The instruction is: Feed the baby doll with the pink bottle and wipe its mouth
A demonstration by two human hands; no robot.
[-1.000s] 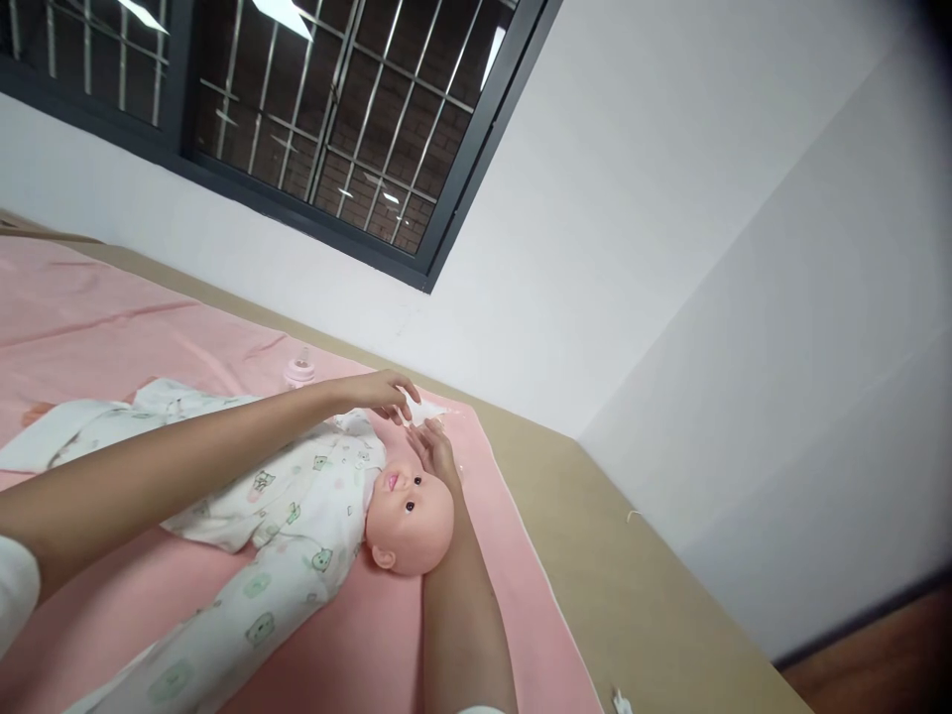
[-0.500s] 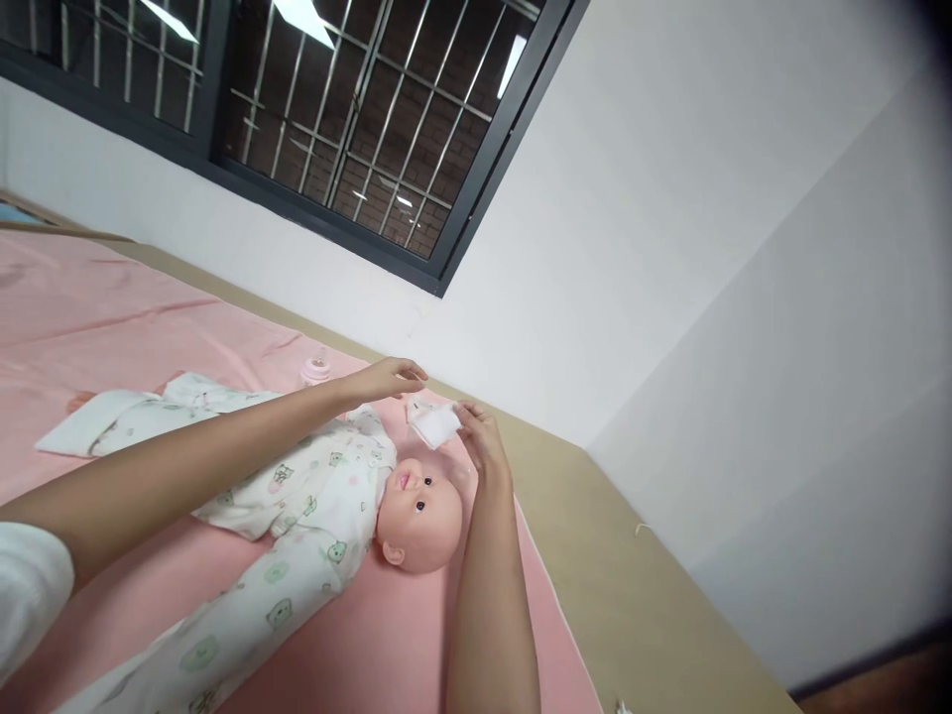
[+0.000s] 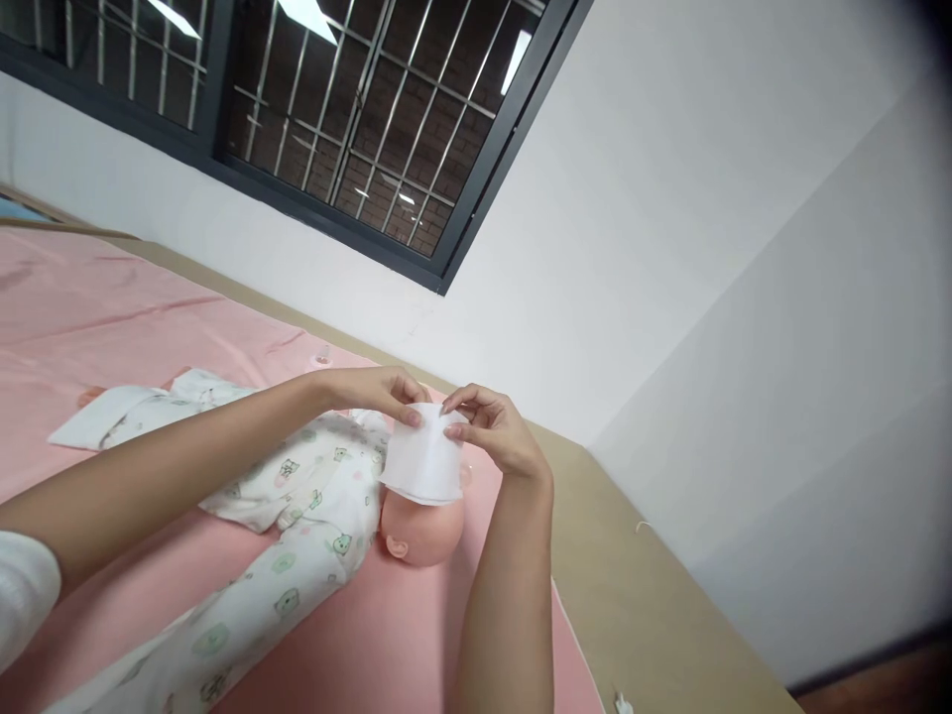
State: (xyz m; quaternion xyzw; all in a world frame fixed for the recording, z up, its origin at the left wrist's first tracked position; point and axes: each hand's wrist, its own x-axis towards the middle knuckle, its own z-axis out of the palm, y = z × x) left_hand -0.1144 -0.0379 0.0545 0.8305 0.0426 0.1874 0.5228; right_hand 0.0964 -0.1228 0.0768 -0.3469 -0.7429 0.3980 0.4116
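My left hand and my right hand pinch the top edge of a thin white tissue between thumbs and fingers. It hangs spread out over the doll's head, hiding the face; whether it touches the face I cannot tell. The baby doll lies in a white outfit with green and brown animal prints. My left forearm crosses above the doll's body. To the right of the doll's head rises my right forearm.
The doll lies on a pink sheet over a tan surface. Beyond my left hand stands a baby bottle, partly hidden. A small white item lies at the bottom edge. A white wall and a barred window rise behind.
My left hand has moved right and taken hold of the tissue, earlier folded and held by my right hand alone. The tissue is now spread, covering the doll's face from view.
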